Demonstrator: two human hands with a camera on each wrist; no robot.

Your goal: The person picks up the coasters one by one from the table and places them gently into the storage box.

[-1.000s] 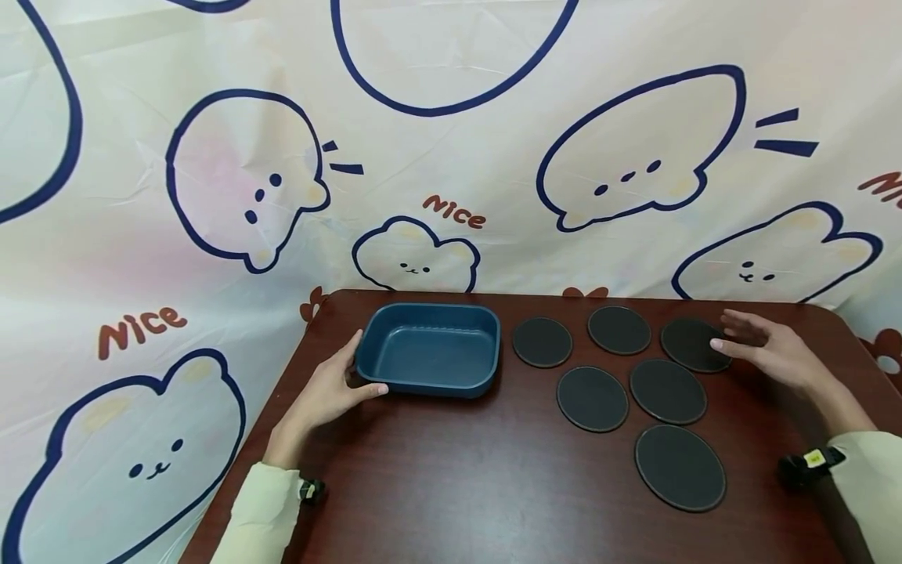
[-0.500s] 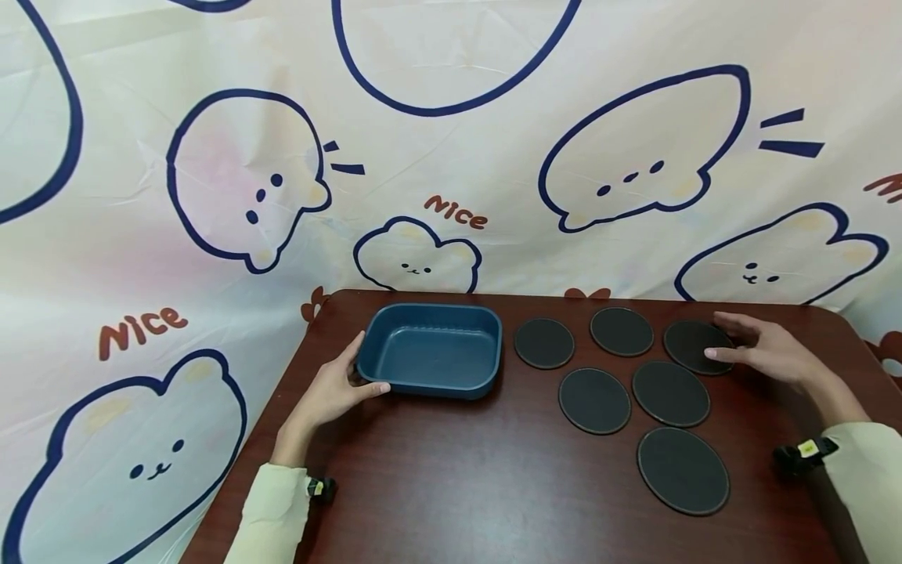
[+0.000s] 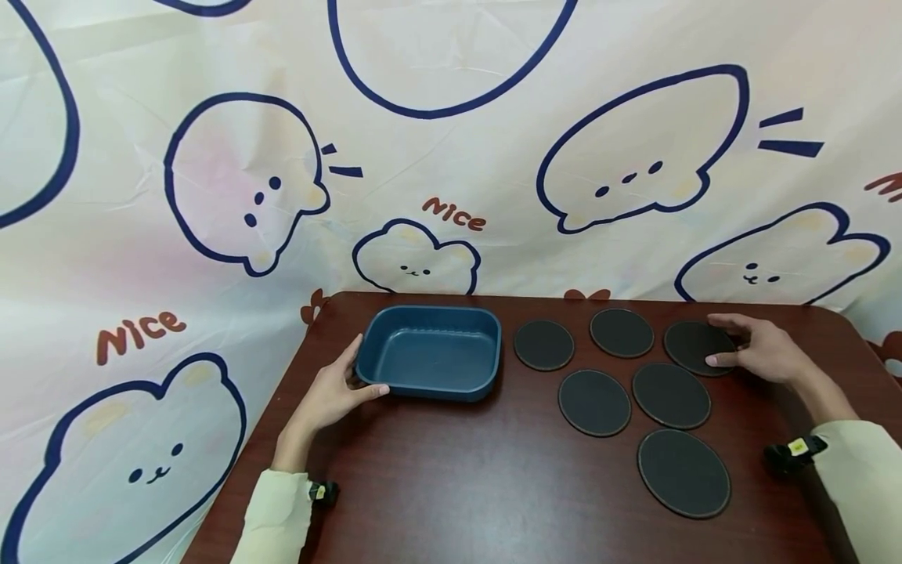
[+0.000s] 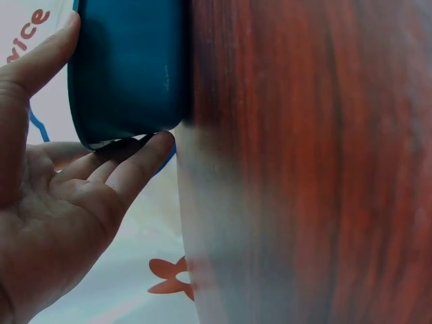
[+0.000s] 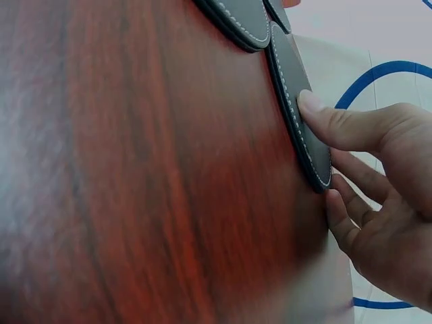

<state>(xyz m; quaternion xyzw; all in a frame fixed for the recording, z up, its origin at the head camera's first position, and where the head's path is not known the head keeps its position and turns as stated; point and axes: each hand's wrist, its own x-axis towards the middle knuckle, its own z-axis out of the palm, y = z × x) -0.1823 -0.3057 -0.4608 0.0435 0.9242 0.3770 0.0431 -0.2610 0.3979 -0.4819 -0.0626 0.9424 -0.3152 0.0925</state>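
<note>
Head view: on red-brown wood-grain table [image 3: 493, 486] we count one smooth blue rounded-rectangular dish [image 3: 430, 356], left hand [image 3: 331, 397] spread against corner; six round black stitched leathery coasters [image 3: 595, 403], right hand [image 3: 768, 351] touching one, pinch unclear.

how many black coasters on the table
6: back left coaster, back middle coaster, back right coaster at the right hand, centre left coaster, centre right coaster, front coaster. More could be hidden underneath.
</note>
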